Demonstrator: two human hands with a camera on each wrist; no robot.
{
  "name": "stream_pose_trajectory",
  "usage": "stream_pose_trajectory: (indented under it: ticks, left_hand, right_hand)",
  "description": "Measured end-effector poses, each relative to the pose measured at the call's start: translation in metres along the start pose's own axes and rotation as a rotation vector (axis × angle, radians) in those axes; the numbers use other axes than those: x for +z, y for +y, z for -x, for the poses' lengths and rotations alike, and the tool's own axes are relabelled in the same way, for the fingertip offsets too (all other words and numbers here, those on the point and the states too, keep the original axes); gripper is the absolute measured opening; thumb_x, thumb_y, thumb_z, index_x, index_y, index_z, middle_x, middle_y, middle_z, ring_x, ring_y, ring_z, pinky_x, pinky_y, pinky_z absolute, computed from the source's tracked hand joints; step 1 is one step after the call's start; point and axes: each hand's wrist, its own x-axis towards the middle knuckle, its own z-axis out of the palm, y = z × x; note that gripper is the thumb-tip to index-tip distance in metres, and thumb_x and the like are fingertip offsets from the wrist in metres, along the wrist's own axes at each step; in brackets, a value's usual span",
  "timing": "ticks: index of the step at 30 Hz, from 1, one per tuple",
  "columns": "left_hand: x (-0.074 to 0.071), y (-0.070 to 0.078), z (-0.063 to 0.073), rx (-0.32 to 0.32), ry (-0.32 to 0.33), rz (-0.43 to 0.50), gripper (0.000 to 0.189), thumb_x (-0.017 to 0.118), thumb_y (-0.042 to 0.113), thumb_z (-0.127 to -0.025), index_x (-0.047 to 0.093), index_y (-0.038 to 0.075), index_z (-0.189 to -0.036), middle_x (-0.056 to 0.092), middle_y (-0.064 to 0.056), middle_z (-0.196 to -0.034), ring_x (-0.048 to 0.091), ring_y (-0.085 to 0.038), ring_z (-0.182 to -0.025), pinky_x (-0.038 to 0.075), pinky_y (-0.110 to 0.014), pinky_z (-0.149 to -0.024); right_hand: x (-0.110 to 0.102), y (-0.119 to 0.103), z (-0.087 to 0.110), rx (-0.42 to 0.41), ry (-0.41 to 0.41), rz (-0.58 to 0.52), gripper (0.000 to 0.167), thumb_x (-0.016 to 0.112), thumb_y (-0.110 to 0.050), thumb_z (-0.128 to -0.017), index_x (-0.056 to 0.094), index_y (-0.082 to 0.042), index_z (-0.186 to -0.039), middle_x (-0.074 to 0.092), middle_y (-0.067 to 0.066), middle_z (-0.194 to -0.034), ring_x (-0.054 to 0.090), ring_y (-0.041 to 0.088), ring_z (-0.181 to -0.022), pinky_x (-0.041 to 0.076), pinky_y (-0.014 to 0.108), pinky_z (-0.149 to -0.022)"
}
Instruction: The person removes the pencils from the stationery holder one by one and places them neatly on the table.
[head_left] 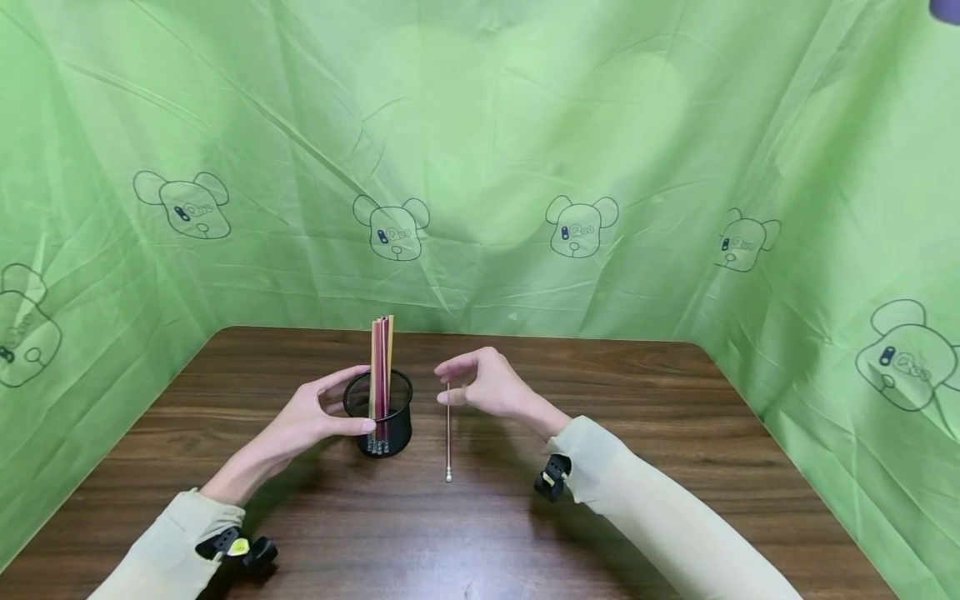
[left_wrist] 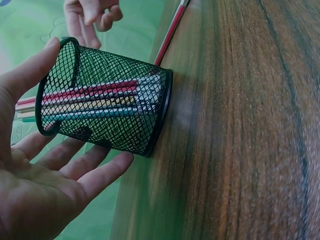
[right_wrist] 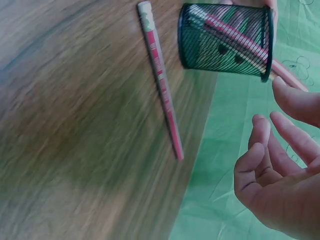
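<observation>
A black mesh pencil cup [head_left: 402,435] stands upright on the table with several pencils [head_left: 381,354] in it, their eraser ends down. My left hand [head_left: 307,415] holds the cup from its left side; in the left wrist view the thumb touches the rim and the fingers [left_wrist: 107,172] lie along the mesh wall. To the right of the cup a single red pencil [right_wrist: 162,85] lies on the table, its eraser end towards me. Over the far end of that pencil hovers my right hand [head_left: 495,387], apart from it, fingers loosely bent and holding nothing.
The brown wood-grain table [head_left: 465,542] reaches back to a green cloth backdrop [head_left: 480,125] with bear-head outlines, which also hangs at both sides. Each wrist wears a black strap with a small camera, such as the right wrist camera [head_left: 551,479].
</observation>
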Motion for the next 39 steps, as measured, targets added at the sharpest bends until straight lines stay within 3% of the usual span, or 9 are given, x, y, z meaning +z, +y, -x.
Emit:
stream_pose_trajectory:
  ticks: [3,10,25,30,35,39]
  left_hand:
    - [0.0,0.0,0.0,-0.001,-0.002,0.004,0.084,0.089,0.015,-0.087,0.045,0.012,-0.16,0.058,-0.018,-0.149,0.056,-0.034,-0.135,0.048,-0.035,-0.104]
    - [0.0,0.0,-0.001,-0.003,-0.009,0.018,0.084,0.088,0.014,-0.088,0.045,0.011,-0.16,0.059,-0.019,-0.148,0.057,-0.035,-0.134,0.049,-0.036,-0.103]
    - [0.0,0.0,-0.003,0.0,-0.013,0.028,0.085,0.089,0.014,-0.087,0.045,0.01,-0.16,0.056,-0.02,-0.151,0.056,-0.036,-0.135,0.049,-0.034,-0.103]
    - [0.001,0.0,-0.002,-0.004,-0.011,0.052,0.086,0.089,0.011,-0.086,0.044,0.007,-0.159,0.056,-0.023,-0.15,0.057,-0.038,-0.133,0.051,-0.033,-0.1]
    - [0.001,0.001,0.0,-0.004,-0.01,0.054,0.086,0.089,0.012,-0.086,0.044,0.008,-0.159,0.055,-0.023,-0.151,0.057,-0.038,-0.133,0.051,-0.031,-0.099]
    - [0.001,0.001,0.0,-0.004,-0.011,0.052,0.085,0.089,0.012,-0.087,0.044,0.008,-0.16,0.055,-0.023,-0.151,0.057,-0.038,-0.133,0.051,-0.033,-0.1]
  right_hand:
    - [0.002,-0.007,-0.003,-0.028,0.0,-0.006,0.035,0.089,-0.012,-0.085,0.08,-0.011,-0.119,0.077,-0.006,-0.1,0.071,0.019,-0.088,0.052,0.026,-0.07]
    - [0.008,-0.015,-0.011,-0.045,0.018,-0.057,0.035,0.089,-0.014,-0.086,0.08,-0.012,-0.12,0.078,-0.001,-0.107,0.073,0.021,-0.105,0.054,0.028,-0.083]
    - [0.02,-0.022,-0.026,-0.092,0.034,-0.09,0.037,0.086,-0.014,-0.088,0.078,-0.013,-0.124,0.078,0.004,-0.117,0.073,0.017,-0.091,0.056,0.028,-0.075]
    - [0.026,-0.021,-0.029,-0.084,0.052,-0.082,0.038,0.087,-0.016,-0.087,0.079,-0.014,-0.123,0.078,-0.001,-0.111,0.067,0.015,-0.084,0.051,0.026,-0.068]
    - [0.03,-0.02,-0.032,-0.086,0.077,-0.103,0.041,0.087,-0.016,-0.085,0.078,-0.011,-0.125,0.076,0.004,-0.1,0.063,0.018,-0.085,0.048,0.027,-0.065]
    - [0.035,-0.019,-0.035,-0.091,0.07,-0.136,0.044,0.087,-0.012,-0.086,0.077,-0.008,-0.128,0.077,0.004,-0.113,0.065,0.019,-0.088,0.051,0.027,-0.067]
